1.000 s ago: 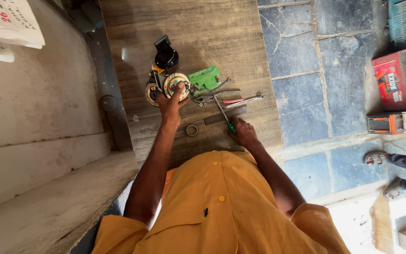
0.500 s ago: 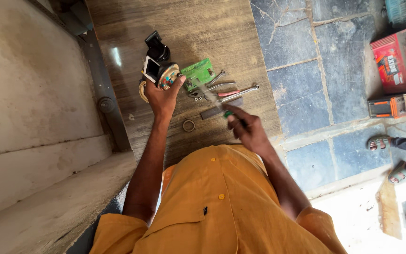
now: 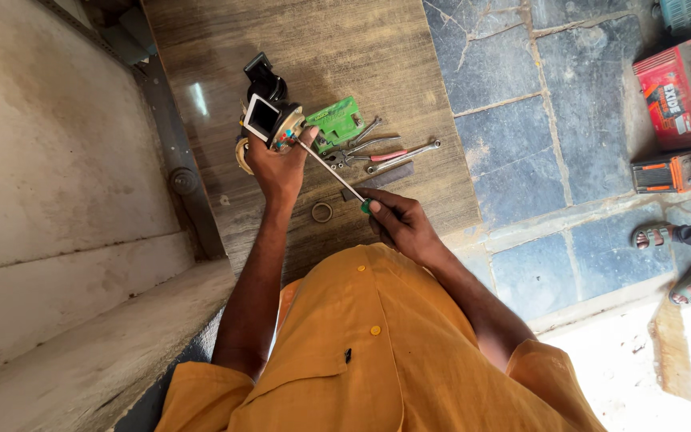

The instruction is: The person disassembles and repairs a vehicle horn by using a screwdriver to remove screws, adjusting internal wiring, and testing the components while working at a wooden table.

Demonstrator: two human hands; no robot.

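Observation:
My left hand [image 3: 276, 166] grips a small round motor-like part [image 3: 275, 122] with a black and white square piece on it, lifted a little off the wooden board [image 3: 361, 56]. In my right hand [image 3: 400, 222] is a green-handled screwdriver [image 3: 331, 170]; its thin shaft slants up-left and its tip meets the part near my left thumb. A green circuit board [image 3: 337, 122] lies just right of the part. Pliers with red grips [image 3: 365, 150] and a spanner [image 3: 404, 156] lie beside it. A small metal ring [image 3: 322, 212] rests on the board between my hands.
A black component [image 3: 264, 78] stands behind the held part. A grey concrete ledge [image 3: 57, 200] and a metal rail [image 3: 171, 144] run along the left. Blue stone floor [image 3: 521, 104] lies right, with a red battery [image 3: 671, 92], an orange and black tool [image 3: 665, 172] and another person's sandalled feet [image 3: 681, 256].
My right hand picked the screwdriver up off the board and brought its tip to the part. My left hand lifted and tilted the part toward it.

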